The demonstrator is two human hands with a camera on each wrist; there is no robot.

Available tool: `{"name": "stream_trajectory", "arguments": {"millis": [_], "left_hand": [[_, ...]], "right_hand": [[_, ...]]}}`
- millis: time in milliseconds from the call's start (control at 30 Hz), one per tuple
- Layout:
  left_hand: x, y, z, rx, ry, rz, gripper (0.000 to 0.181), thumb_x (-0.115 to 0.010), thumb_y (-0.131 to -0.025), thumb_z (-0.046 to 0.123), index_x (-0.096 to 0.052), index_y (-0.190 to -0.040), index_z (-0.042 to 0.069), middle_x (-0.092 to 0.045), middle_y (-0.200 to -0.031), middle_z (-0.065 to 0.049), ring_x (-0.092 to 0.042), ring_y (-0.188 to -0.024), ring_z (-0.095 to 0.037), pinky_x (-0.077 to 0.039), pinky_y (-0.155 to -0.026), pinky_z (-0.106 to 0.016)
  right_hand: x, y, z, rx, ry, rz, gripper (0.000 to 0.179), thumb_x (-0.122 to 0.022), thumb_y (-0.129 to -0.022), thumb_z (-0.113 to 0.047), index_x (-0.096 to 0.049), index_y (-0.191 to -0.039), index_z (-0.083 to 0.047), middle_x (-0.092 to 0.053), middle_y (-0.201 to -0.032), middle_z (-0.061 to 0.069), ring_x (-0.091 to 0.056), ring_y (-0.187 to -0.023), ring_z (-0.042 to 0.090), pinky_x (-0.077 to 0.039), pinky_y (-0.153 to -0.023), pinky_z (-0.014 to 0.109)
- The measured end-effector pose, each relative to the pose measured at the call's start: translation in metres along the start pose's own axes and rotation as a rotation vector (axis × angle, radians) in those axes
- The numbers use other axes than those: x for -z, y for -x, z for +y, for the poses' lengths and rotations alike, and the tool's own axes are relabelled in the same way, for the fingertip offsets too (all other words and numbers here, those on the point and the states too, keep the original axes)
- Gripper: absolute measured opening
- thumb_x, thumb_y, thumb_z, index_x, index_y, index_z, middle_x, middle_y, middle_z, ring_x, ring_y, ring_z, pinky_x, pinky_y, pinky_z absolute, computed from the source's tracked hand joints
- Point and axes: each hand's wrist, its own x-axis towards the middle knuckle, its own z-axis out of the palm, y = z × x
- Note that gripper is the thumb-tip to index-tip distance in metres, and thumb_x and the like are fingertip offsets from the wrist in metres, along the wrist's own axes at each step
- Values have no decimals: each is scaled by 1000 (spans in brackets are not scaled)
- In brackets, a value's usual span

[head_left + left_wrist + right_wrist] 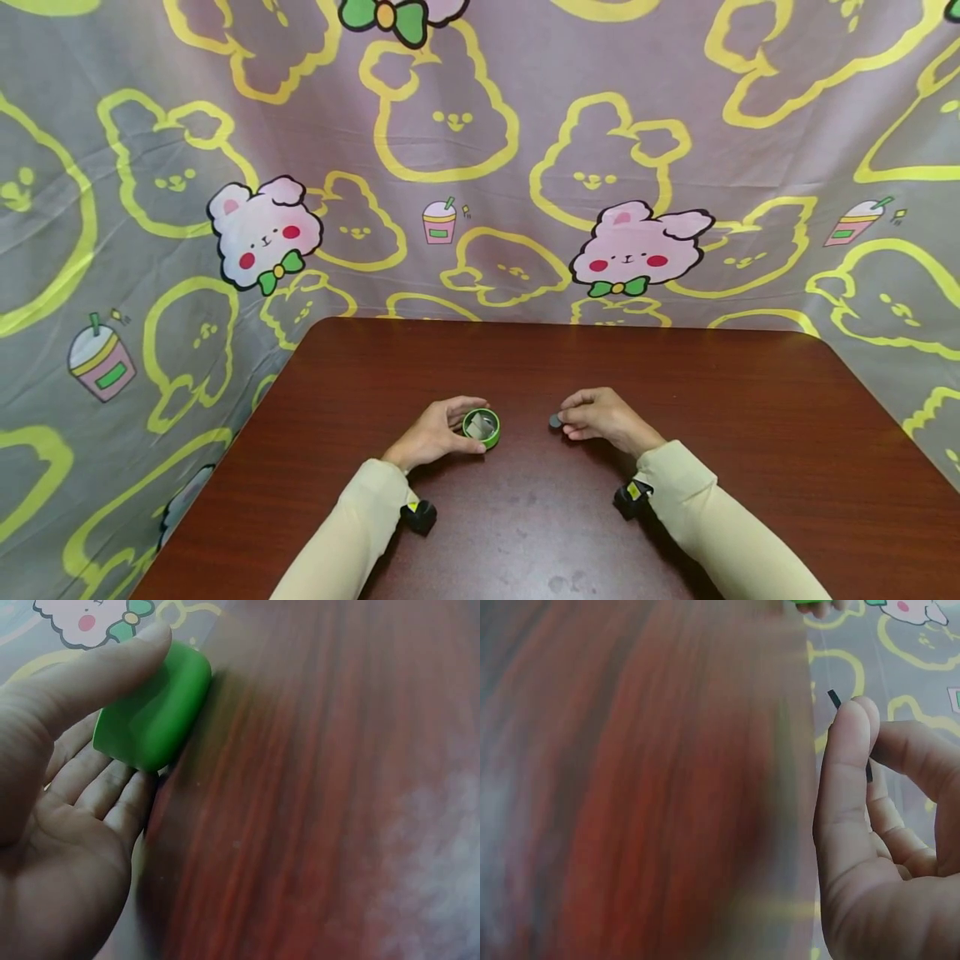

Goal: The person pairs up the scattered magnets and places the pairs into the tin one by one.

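My left hand (433, 433) grips a small round green container (495, 437), thumb on the near side and fingers on the far side. Inside it lie pale grey pieces (477, 427), too small to tell apart. In the left wrist view the container's smooth green wall (154, 709) shows between thumb and fingers. To the right of it, my right hand (603, 418) pinches a thin dark grey disc (555, 421) between thumb and forefinger. Seen edge-on in the right wrist view, the disc (833, 698) pokes out past the fingertips. A gap separates the disc from the container.
A dark red-brown wooden table (750, 467) spreads under both hands. Behind it and to the sides hangs a grey-pink curtain (517, 100) printed with rabbits and cups. Black wrist cameras sit under both sleeve cuffs.
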Motion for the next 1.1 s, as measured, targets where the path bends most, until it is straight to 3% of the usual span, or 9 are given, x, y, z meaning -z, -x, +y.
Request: {"name": "stream_trajectory", "arguments": {"millis": [700,1100], "left_hand": [[1,1,-1,11,-4,2,68,-84,-78,-1,-53,-138,-6,-58,-137,-18,-53,-129,-31,-42,-108,-43],[0,0,-1,4,0,-3,68,-83,-79,-1,-53,-138,-6,-59,-135,-20,-55,-127,-32,-44,-106,-43]], "right_hand": [[-46,-12,-15,35,-3,-44,10,-67,-88,3,-65,-97,8,-65,-74,7,-61,-62,12,-56,-60,25],[-65,-18,-20,19,18,-23,14,-70,-88,1,-67,-100,8,-64,-74,8,-60,-62,13,-57,-60,27]]}}
